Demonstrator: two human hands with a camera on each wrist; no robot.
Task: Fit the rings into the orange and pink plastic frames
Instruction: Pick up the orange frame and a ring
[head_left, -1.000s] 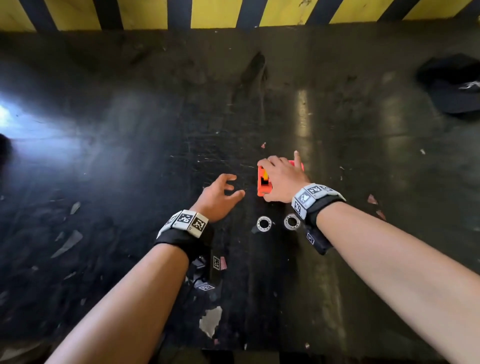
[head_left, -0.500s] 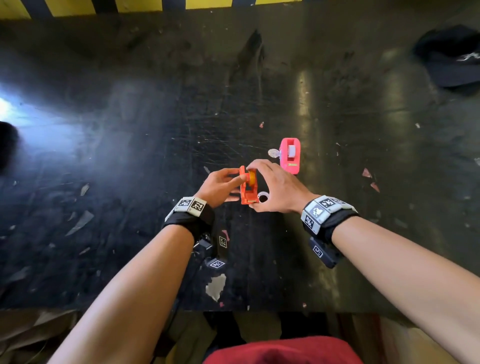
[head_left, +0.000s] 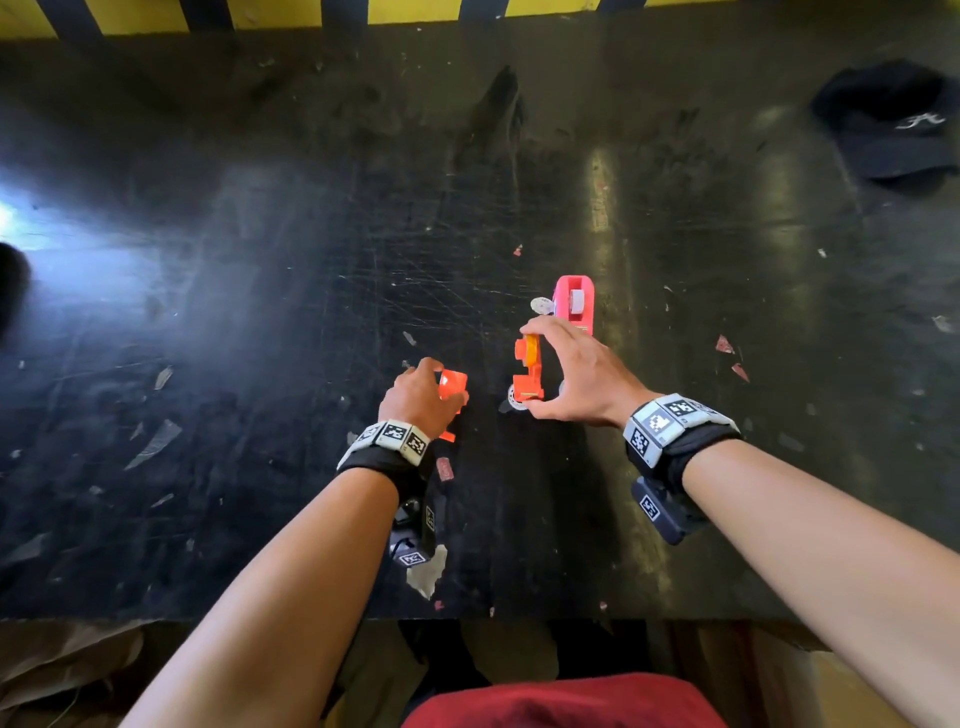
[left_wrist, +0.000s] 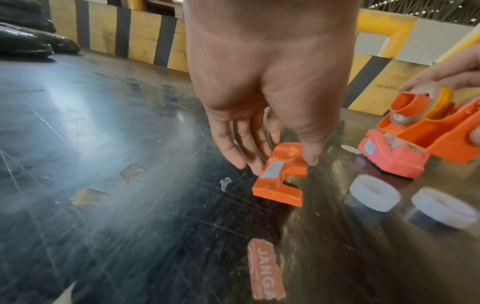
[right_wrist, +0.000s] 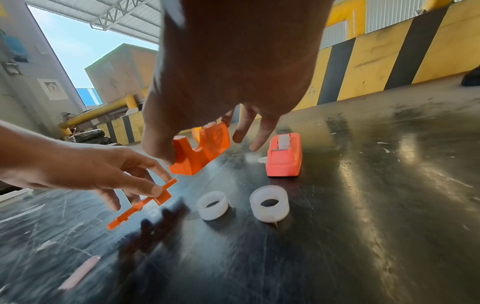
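My right hand (head_left: 540, 364) grips the orange frame (head_left: 527, 371) between thumb and fingers just above the dark table; it holds a yellowish roll on an orange hub (left_wrist: 415, 102). My left hand (head_left: 441, 392) pinches a flat orange side plate (left_wrist: 279, 174), separate from the frame and tilted down to the table on its left. The pink frame (head_left: 574, 301) stands behind the orange one. Two white rings (right_wrist: 213, 205) (right_wrist: 270, 203) sit upright on the table in front of the frames, untouched. In the right wrist view the right hand (right_wrist: 194, 142) holds the frame (right_wrist: 200, 150).
The black scratched table (head_left: 260, 312) carries paper scraps and a torn pink label (left_wrist: 265, 273). A black cap (head_left: 888, 124) lies at the far right. A yellow and black striped wall (head_left: 311, 10) runs along the back. The table's near edge (head_left: 519, 616) is close to my body.
Half a second ago both hands held the orange frame together. The left hand has pulled away to the left with the orange side plate; the right hand keeps the frame.
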